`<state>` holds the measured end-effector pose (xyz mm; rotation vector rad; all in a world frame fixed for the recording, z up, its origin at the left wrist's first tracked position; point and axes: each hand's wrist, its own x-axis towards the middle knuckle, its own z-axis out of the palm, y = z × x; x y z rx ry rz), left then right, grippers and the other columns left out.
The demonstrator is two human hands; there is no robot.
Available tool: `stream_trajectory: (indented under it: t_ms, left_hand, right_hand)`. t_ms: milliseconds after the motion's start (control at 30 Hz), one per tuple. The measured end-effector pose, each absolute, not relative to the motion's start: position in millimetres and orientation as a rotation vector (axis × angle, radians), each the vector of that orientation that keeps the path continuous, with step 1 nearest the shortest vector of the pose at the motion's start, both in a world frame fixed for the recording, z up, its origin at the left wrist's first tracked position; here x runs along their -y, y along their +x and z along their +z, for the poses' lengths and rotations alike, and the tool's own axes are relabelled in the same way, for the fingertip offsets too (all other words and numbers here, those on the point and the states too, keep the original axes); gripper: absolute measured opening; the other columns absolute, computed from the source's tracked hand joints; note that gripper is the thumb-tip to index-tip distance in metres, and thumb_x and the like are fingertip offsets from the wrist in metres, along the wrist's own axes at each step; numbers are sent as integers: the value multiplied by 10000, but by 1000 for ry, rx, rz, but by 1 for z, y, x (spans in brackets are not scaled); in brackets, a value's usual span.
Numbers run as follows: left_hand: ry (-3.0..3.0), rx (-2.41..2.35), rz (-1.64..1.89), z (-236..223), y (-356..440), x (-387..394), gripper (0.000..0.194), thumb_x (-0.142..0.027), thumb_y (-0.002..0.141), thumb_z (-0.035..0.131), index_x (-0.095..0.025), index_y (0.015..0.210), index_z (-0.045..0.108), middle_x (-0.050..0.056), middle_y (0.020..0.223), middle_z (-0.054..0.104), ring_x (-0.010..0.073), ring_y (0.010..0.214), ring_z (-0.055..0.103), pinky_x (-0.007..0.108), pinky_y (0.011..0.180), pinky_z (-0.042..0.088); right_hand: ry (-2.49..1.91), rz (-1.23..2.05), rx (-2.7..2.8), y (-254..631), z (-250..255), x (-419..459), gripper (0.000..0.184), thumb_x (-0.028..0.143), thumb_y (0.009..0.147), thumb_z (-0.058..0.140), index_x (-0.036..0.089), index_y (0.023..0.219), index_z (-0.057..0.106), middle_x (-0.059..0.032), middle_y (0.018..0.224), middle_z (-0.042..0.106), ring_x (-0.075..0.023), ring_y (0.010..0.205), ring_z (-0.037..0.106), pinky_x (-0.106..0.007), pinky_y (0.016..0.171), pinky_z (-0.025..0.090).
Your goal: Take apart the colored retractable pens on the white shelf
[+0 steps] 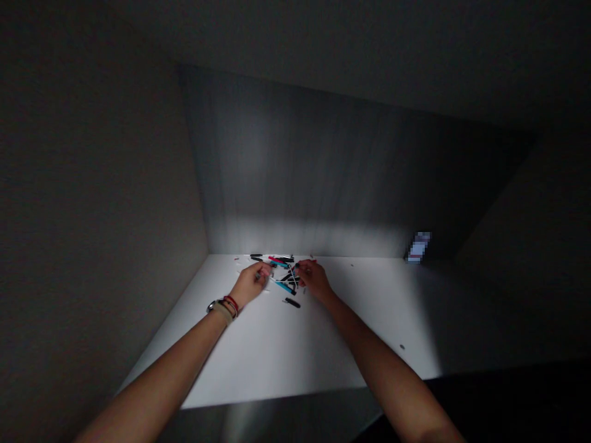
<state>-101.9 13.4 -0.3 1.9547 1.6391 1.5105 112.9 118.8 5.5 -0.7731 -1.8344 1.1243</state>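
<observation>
A loose pile of pen parts lies on the white table, with blue barrels [285, 287], a red piece [276, 259] and several black pieces [286, 260]. My left hand [253, 280] is at the pile's left side, fingers pinched together; what they hold is too small to make out. On the right side, my right hand [314, 278] has its fingers closed, with something small and dark at the fingertips that I cannot identify. Thin white sticks show between the two hands. One black pen-like piece [292, 303] rests apart, nearer to me.
The white table [258, 357] meets a grey panel [300, 172] behind the pile. A blurred-out phone-like object [418, 247] leans at the back right. One small dark spot [402, 347] is on the right part of the tabletop. Surroundings are dim.
</observation>
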Motion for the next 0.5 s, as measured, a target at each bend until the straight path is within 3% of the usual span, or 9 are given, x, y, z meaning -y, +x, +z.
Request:
stream_trajectory:
  t_ms: [100,200,400,500]
  left_hand:
    - [2008,-1625,1469,3,-95,-10,249,-96,780,558,-163,994,667,57,924,686,162,832,627,267,740,492]
    - [2171,-1539,1407,10,-85,-5,172,-185,814,638,-190,978,689,62,980,694,180,914,630,304,831,493]
    - [2444,-1354,1157,14,-76,-2,378,-399,741,784,-250,1083,723,91,1114,661,233,1064,592,389,965,466]
    - [2480,-1379,1064,9,-79,-4,392,-456,706,802,-270,1047,749,96,1198,633,255,1129,567,418,1008,440]
  right_hand:
    - [-745,1054,1891,113,4,-119,197,305,787,601,191,940,650,-37,857,693,-152,628,675,-242,524,559]
    - [-749,990,1925,113,5,-120,197,216,794,547,192,945,671,-46,914,710,-162,714,685,-251,584,571]
    - [-725,849,1983,115,2,-126,200,197,812,538,180,927,701,-45,880,725,-157,729,672,-250,655,549]
    - [-741,826,1994,117,0,-130,192,235,822,553,180,916,711,-33,812,719,-146,651,652,-249,632,532]
